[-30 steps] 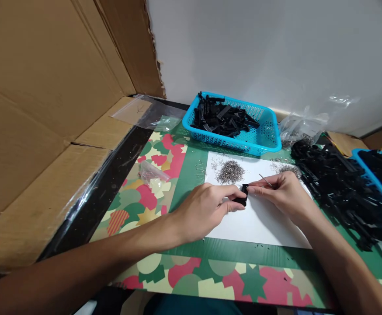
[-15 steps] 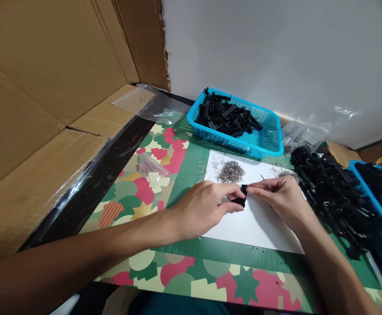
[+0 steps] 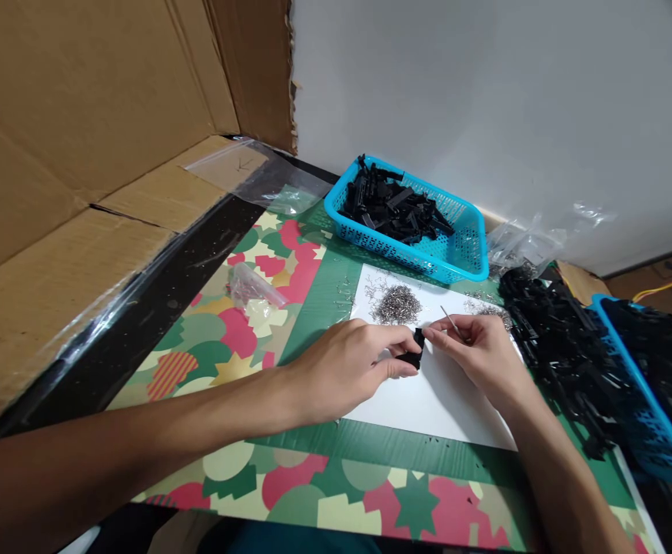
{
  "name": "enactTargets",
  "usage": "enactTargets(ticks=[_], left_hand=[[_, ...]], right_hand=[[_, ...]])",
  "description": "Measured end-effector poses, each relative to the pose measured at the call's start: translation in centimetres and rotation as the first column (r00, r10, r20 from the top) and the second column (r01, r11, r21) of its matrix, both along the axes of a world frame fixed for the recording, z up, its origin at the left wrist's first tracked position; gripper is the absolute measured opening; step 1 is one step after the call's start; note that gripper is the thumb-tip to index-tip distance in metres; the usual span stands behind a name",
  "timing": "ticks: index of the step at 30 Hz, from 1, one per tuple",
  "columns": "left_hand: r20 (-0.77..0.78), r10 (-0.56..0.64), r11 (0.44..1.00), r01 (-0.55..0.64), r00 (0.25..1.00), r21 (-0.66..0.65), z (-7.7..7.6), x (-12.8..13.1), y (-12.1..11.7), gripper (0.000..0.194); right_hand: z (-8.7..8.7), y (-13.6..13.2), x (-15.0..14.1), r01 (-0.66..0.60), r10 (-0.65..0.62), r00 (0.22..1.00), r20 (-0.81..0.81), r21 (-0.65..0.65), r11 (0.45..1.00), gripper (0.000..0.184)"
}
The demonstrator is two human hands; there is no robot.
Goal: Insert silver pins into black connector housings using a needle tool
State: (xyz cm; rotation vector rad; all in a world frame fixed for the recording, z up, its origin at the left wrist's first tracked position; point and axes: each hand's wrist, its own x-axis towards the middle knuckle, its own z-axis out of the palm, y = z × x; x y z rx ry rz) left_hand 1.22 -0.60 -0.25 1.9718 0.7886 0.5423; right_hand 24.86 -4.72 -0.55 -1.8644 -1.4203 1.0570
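Note:
My left hand (image 3: 352, 368) grips a small black plastic part (image 3: 415, 355) between thumb and fingers, above a white sheet of paper (image 3: 428, 415). From the right, my right hand (image 3: 477, 350) reaches the top of that part with its thumb and forefinger pinched together; whatever lies between those fingertips is too small to make out. A thin metal pick-like tool (image 3: 450, 319) sticks up out of the same hand, its lower end hidden by the fingers. Just beyond my hands, a heap of tiny metal pieces (image 3: 397, 305) lies on the paper.
A blue basket (image 3: 410, 260) of black parts stands at the back. To the right lie a pile of loose black parts (image 3: 555, 346), more small metal pieces (image 3: 486, 308) and a second blue basket (image 3: 636, 377). Clear plastic bags (image 3: 255, 291) rest at left, beside cardboard walls (image 3: 94, 92).
The view has shifted slightly, so everything sits a little further left. Both hands keep nearly the same pose at the black part.

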Motion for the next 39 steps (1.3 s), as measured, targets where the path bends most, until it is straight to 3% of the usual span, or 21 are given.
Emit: enactTargets(ticks=[6,17,21,26,30,33,36,38,39], left_hand=[[0.001,0.0,1.0,0.0,1.0,-0.01,0.0,0.0,0.0,0.014],[0.014,0.003,0.995,-0.001,1.0,-0.097,0.0,0.1,0.3,0.012],[0.02,0.003,0.994,-0.001,1.0,-0.111,0.0,0.2,0.4,0.012],[0.006,-0.007,0.997,0.007,1.0,-0.081,-0.2,0.2,0.4,0.015],[-0.02,0.007,0.991,-0.009,1.0,-0.134,-0.1,0.1,0.5,0.015],[-0.061,0.0,0.986,-0.01,0.998,-0.165,-0.1,0.0,0.6,0.02],[-0.042,-0.016,0.988,0.009,0.999,-0.156,-0.4,-0.2,0.6,0.023],[-0.002,-0.022,0.988,0.021,1.0,-0.15,-0.6,-0.2,0.6,0.025],[0.015,-0.022,0.989,0.024,1.0,-0.147,-0.8,-0.3,0.6,0.026]], right_hand=[[0.3,0.0,0.0,-0.062,0.057,0.996,0.066,0.065,0.996,0.041],[0.1,-0.4,-0.7,-0.054,0.014,0.985,0.174,0.226,0.973,0.035],[0.1,0.0,-0.6,-0.073,0.04,0.986,0.162,0.204,0.976,0.034],[0.3,0.6,0.4,-0.132,0.131,0.991,0.023,0.065,0.989,0.035],[0.4,0.8,1.3,-0.194,0.194,0.98,-0.045,0.003,0.981,0.037],[0.4,0.5,1.5,-0.161,0.16,0.987,-0.023,-0.026,0.987,0.042],[0.2,0.0,1.2,0.049,-0.05,0.999,0.001,0.222,0.974,0.044],[0.2,-0.3,1.0,0.159,-0.128,0.987,-0.099,0.432,0.888,0.049],[0.1,-0.4,0.9,0.168,-0.103,0.982,-0.155,0.495,0.852,0.052]])
